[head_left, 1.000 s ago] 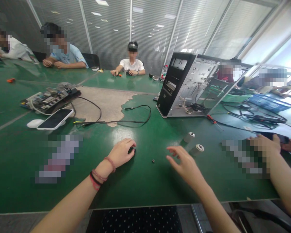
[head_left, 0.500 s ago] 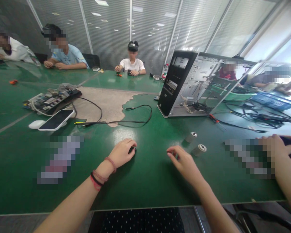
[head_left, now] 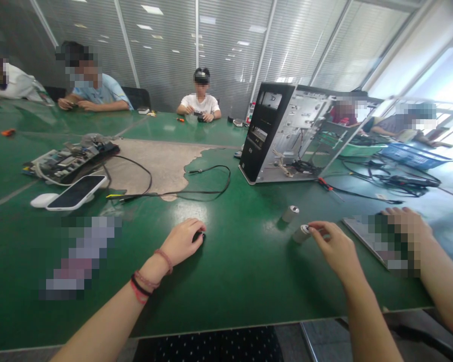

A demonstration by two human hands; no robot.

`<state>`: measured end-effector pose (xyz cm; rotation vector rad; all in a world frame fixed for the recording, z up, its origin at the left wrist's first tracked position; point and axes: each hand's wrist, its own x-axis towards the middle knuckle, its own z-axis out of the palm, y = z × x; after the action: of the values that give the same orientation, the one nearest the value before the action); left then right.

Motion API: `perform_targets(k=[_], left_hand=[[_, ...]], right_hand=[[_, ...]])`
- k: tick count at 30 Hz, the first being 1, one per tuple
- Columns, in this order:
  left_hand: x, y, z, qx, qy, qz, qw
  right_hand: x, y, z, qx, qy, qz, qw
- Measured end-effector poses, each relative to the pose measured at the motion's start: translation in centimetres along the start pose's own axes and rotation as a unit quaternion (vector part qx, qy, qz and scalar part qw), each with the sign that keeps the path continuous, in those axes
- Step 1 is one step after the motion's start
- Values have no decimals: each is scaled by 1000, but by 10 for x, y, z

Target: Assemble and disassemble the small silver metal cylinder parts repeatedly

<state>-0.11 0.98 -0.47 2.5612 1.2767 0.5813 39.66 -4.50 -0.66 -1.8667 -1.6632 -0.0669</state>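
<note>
My left hand [head_left: 184, 241], with bracelets on its wrist, rests on the green table [head_left: 226, 281], its fingers curled round a small black object [head_left: 197, 235] that they mostly hide. On the right, my right hand [head_left: 334, 246] reaches to the nearer of two small metal cylinders [head_left: 300, 234], thumb and fingertips together at its top. Whether something small is pinched there cannot be made out. The other upright cylinder [head_left: 290, 213] stands just behind and to the left, untouched.
An open computer case [head_left: 268, 133] stands beyond the cylinders. Cables [head_left: 226, 186], a phone [head_left: 77, 192] and a circuit assembly [head_left: 73, 158] lie at the left and centre. Another person's hand [head_left: 409, 226] is at the right. More people sit around the table.
My right hand has moved right, from beside the cylinders to the top of the nearer one. My left hand keeps its curled grip. The view has shifted slightly.
</note>
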Motion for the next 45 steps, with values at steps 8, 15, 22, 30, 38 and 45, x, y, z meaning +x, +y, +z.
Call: perform_targets(k=[8,15,22,30,38,45], left_hand=[[0,1,-1,-4,-5,-1,1000],[1,0,0,-3,-1,3,1000],[1,0,0,3,-3,2,1000],[0,-1,1,6,-3,0,1000],[0,0,-1,11,-7,-1,1000],[0,-1,-1,9,-11,8,1000]], right_hand=[[2,2,-1,10,-7,33,999],[3,10,0,-4,-8,5,1000],[6,13,3,-35,-28,-26,999],[13,11,-8,14,-32,17,999],[68,32,10,216,-57,74,972],[68,51,51,349,-144,115,919]])
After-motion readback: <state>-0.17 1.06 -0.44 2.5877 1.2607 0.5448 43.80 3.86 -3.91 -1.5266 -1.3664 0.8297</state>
